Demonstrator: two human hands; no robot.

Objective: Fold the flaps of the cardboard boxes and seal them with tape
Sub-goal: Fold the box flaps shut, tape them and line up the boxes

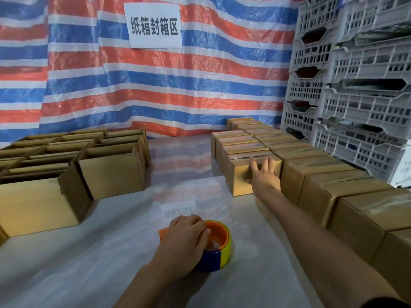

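The right hand [263, 174] lies flat, fingers spread and straight, against the near face of a taped brown cardboard box [240, 183] at the front of 2 rows of sealed boxes [333, 181] on the right. The left hand [185, 238] curls its fingers over a tape roll with an orange core and yellow-and-blue rim [223, 245] (it lies on the white plastic-covered table [100, 252]). Open brown cardboard boxes [111, 174] stand well apart on the left.
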